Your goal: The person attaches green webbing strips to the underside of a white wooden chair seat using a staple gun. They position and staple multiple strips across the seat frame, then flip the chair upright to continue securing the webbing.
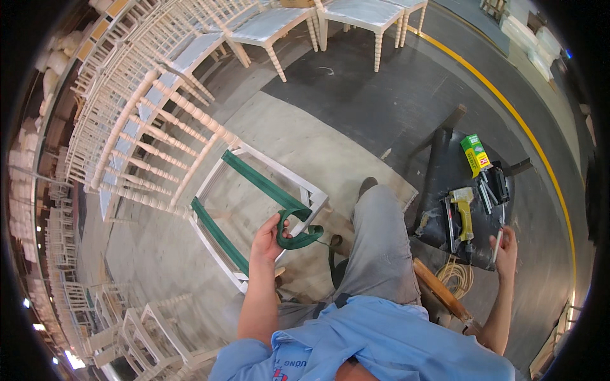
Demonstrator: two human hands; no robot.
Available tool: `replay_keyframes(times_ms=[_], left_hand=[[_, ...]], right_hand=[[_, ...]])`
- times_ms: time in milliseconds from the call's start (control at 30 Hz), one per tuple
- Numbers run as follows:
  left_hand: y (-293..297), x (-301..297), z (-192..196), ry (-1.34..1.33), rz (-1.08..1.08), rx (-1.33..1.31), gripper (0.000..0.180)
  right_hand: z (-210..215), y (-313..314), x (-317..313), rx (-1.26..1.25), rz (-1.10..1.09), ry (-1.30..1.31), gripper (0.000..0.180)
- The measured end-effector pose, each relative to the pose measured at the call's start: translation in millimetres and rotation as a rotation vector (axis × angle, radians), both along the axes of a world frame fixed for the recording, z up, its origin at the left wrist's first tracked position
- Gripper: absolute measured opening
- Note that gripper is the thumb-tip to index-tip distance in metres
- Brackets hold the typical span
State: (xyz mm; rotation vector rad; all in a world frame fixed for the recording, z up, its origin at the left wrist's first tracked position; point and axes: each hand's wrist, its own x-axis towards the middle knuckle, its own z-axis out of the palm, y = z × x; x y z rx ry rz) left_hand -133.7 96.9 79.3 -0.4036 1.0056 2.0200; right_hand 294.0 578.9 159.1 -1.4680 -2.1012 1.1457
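Observation:
My left hand (267,237) is closed on a loop of green webbing (302,240) at the near right corner of a white chair seat frame (312,188). Two green strips (262,180) span the frame, and the chair's turned-spindle back (166,143) leans away to the left. On the right, my right hand (506,251) pinches a slim pale stick-like thing (497,242), too small to name surely. It is beside a black-topped stool (432,222) bearing a yellow staple gun (464,213), a green and yellow box (474,154) and several metal staple strips (488,192).
Finished-looking white chairs (270,32) stand in rows at the far left and back. A pale hose coil (456,279) and a wooden-handled tool (438,286) lie by the stool. A yellow line (508,108) curves along the dark floor. More chair frames (149,336) stand lower left.

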Motion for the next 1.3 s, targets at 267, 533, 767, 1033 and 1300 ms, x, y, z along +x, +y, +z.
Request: replay_keyframes(times_ms=[267,533,767,1033,1300], left_hand=[[-8.0,4.6,24.3,0.131,-0.022,-0.014,0.023],[-4.5,6.7,34.0,0.121,-0.020,-0.109,0.022],[-5.1,6.9,35.1,0.108,-0.012,-0.145,0.025],[-40.6,27.4,33.4,0.187,0.220,-0.271,0.025],[-71.7,86.4,-73.0,0.375,0.131,-0.811,0.020]], right_hand=[[29.9,-100.6,-301.4,0.644,1.322,0.053,0.047],[-50.1,-154.5,-434.7,0.856,1.993,0.022,0.043],[-72.9,-190.8,-450.8,0.885,2.124,-0.037,0.035],[-19.8,-159.7,-415.8,0.582,1.556,0.150,0.032],[17.9,-45.8,-197.2,0.315,0.188,-0.019,0.055]])
